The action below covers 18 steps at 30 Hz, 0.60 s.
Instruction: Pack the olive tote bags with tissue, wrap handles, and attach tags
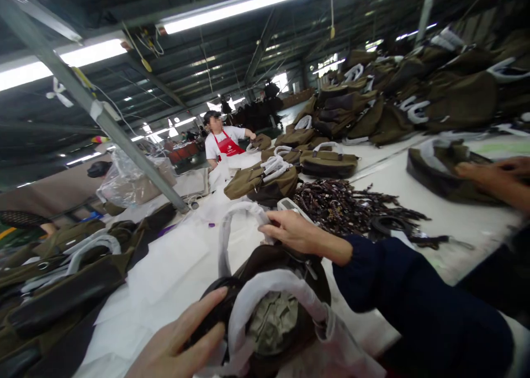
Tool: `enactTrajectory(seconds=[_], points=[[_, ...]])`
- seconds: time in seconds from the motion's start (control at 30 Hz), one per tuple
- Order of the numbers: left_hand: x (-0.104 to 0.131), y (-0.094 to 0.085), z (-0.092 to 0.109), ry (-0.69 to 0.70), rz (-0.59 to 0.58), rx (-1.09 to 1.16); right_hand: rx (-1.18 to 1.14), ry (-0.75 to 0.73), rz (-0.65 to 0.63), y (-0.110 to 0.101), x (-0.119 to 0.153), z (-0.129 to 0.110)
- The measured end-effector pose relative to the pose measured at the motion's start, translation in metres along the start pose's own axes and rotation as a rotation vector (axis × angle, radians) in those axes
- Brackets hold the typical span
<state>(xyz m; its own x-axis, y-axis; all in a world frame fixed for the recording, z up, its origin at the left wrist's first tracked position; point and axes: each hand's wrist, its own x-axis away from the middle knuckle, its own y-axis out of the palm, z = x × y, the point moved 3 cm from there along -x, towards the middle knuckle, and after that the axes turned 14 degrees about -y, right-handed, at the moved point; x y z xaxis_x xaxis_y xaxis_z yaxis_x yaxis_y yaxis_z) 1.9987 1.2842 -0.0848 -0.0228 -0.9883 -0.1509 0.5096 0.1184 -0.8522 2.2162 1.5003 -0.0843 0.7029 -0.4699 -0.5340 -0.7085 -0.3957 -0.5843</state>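
Observation:
A dark handbag (308, 306) stands in front of me with its top open and crumpled paper stuffing (273, 320) inside. White wrapping covers its near handle (273, 284) and its far handle (223, 240). At the bag's left side, my left hand (182, 334) is closed on its edge, beside a black rounded part (213, 306) that I cannot make out clearly. My right hand (296, 232) pinches the far handle, thumb and fingers together.
Dark straps (343, 204) lie heaped beyond my right arm. Finished-looking bags (451, 102) are piled at the back right, others (66, 295) at left. White sheets (165, 267) cover the table. Another person's hands (497, 176) hold a bag at right; a person in a red apron (227, 144) stands ahead.

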Motion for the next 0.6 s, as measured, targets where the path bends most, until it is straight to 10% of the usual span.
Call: enactTrajectory(seconds=[0.27, 0.6], points=[[-0.065, 0.025, 0.057, 0.055, -0.603, 0.166, 0.01, -0.056, -0.035, 0.007, -0.003, -0.006], [-0.066, 0.021, 0.011, -0.111, -0.549, 0.079, 0.171, -0.06, -0.103, 0.011, -0.003, -0.008]])
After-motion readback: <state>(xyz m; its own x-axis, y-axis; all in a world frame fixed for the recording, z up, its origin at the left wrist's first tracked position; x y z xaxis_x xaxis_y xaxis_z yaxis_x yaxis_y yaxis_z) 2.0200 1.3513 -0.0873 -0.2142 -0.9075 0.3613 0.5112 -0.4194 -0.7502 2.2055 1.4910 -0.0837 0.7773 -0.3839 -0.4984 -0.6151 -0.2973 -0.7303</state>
